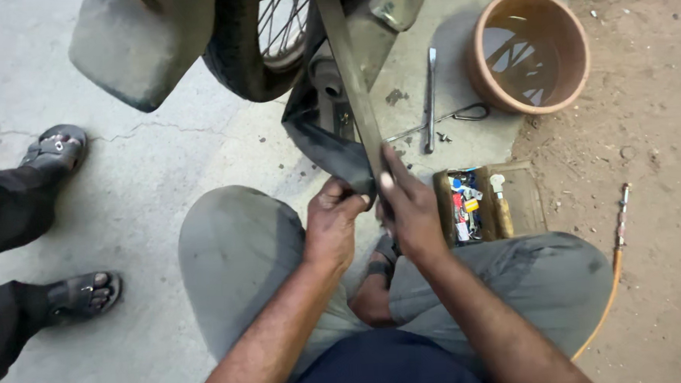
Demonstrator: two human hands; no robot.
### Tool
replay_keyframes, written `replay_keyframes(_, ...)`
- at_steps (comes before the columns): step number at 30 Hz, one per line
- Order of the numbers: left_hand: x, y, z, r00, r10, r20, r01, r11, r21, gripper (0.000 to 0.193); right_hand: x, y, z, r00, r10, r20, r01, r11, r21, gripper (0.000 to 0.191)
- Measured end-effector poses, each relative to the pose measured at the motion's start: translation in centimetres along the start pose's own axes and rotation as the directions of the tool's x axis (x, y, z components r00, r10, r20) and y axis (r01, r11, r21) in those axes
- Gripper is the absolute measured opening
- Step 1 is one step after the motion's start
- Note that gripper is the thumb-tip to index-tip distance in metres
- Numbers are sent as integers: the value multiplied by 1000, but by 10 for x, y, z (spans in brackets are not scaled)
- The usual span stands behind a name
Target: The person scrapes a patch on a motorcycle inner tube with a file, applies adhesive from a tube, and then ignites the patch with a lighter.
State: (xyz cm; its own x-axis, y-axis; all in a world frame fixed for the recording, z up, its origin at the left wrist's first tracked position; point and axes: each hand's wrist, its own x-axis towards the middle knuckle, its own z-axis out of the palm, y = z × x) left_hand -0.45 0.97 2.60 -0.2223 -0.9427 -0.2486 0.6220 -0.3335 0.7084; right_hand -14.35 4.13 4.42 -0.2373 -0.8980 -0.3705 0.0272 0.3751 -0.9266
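Note:
I squat in grey trousers in front of a spoked wheel with a black tyre. A black rubber inner tube hangs from the wheel down to my hands. My left hand is closed around the tube's lower fold. My right hand grips the flat stretched strip of the same tube, thumb pointing up along it. Both hands meet just above my knees.
A clay basin of water stands at the upper right. Beside it lie a metal tyre lever and scissors. A small wooden toolbox sits by my right knee. Another person's sandalled feet are at left. A thin hose lies on the dirt.

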Motion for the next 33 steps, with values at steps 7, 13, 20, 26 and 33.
replay_keyframes(7,3,2,-7,998,-48,-42,46,998,-48,27,-74,19,-71,1000,1,23,8,925,-380,58)
replay_keyframes(13,4,-9,-6,998,-60,-12,59,997,-40,28,-108,28,-44,980,195,-49,-201,954,-223,57)
replay_keyframes(20,-6,-7,2,996,-80,-42,84,991,106,26,0,-1,-24,996,39,-78,-37,999,30,54)
replay_keyframes(26,4,-2,-7,998,-51,-44,48,997,-55,26,-113,30,-96,909,407,-93,-410,829,-379,57)
replay_keyframes(33,4,-2,-2,997,-74,-8,74,997,37,27,-32,21,-21,929,-351,121,371,878,-304,51)
